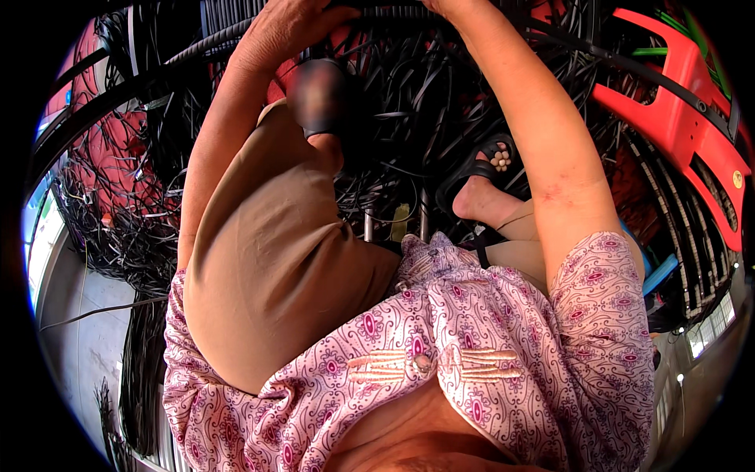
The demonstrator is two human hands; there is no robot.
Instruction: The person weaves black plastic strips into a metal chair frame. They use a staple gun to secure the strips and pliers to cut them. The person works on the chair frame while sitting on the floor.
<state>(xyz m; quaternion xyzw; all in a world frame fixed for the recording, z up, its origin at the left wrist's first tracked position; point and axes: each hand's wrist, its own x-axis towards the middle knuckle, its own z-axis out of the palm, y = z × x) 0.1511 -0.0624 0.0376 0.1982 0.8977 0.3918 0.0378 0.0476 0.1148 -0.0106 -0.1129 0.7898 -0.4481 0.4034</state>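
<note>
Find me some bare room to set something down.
The barest patch is the grey floor at far left, below the tangled black strips and left of a long dark bundle; a thin strip crosses it. Between the left hand and the black sandal, more strips lie thick. The lower right is too dim to judge.

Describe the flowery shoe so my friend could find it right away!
Start at the long, bare right forearm reaching up the picture. Just left of it, beside loose black strips, a foot wears a black sandal. Unlike the plain strips, it carries a pale flower-shaped ornament.
</note>
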